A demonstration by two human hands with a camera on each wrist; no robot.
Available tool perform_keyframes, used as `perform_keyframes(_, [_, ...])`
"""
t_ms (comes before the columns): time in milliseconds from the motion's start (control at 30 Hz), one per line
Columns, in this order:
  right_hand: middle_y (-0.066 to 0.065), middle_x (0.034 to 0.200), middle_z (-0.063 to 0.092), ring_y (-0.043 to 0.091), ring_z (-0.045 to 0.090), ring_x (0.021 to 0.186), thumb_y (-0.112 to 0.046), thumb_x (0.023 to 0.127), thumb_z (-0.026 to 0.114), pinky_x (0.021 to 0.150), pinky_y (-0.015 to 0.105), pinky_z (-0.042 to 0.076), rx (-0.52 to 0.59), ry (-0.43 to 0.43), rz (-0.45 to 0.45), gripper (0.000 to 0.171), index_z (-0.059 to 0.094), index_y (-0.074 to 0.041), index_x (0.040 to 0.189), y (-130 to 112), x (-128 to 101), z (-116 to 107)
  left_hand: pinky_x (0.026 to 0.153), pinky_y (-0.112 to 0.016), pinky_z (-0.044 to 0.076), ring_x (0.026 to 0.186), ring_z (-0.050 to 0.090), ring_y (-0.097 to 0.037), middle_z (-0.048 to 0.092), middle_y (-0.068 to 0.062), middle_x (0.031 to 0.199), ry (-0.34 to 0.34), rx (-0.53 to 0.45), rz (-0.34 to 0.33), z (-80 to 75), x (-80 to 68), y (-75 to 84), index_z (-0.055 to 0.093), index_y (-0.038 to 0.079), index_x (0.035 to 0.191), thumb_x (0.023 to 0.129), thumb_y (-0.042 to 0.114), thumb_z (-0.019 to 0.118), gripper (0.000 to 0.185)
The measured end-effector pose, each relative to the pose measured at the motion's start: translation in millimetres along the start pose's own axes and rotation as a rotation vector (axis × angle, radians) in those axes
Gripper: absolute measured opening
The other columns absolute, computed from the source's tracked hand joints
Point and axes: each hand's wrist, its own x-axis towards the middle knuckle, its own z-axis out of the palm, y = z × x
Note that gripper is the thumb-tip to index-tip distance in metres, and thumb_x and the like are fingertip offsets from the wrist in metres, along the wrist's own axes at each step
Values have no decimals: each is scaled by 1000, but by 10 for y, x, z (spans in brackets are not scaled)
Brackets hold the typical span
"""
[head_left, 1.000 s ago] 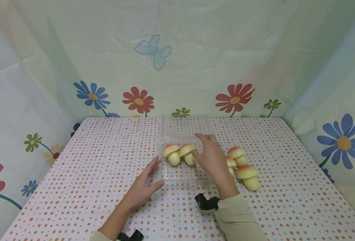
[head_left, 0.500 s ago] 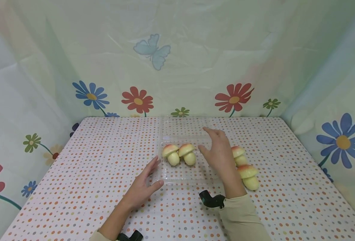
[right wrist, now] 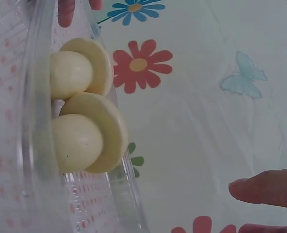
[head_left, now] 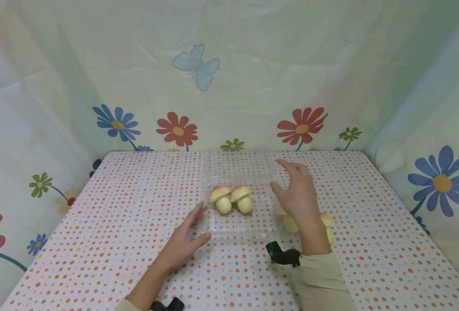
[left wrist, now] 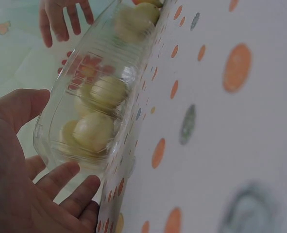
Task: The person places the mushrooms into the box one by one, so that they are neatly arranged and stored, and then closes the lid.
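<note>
A clear plastic tray (head_left: 238, 224) is seen on the dotted bench (head_left: 109, 233), with its lid folded back toward the far wall. Two toy mushrooms (head_left: 231, 199) lie side by side at the back of the tray. The tray's near left corner is touched by the left hand (head_left: 183, 242), its fingers straight and relaxed. The right hand (head_left: 297, 196) is held above the bench just right of the tray, fingers spread and loosely bent, with nothing held. More mushrooms (head_left: 324, 224) lie under and beside that wrist, largely hidden.

The light tray could be pushed sideways if it were knocked by a hand, since it is steadied only at one corner. The rounded mushrooms might also roll when picked up or dropped in.

No brand, label or readable writing is visible anywhere.
</note>
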Motion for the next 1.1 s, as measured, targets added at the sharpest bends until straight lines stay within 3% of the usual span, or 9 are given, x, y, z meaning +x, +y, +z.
perform_keyframes(667, [34,154,38,56,39,140,-18,97,69,112,71,35,14,13,92,60,49,-4,152,381,38,-315,126,-63,20,156,33,-30,36,1,168,-6,-14,7,-7,-11,3,22,31,166,98,27,70,83])
perform_keyframes(1100, [41,149,38,59,41,132,-22,98,66,105,74,37,-12,-120,121,62,46,1,151,671,55,-434,125,-65,19,156,31,-31,35,-1,169,-15,-29,11,-8,-3,-3,22,30,166,99,28,69,82])
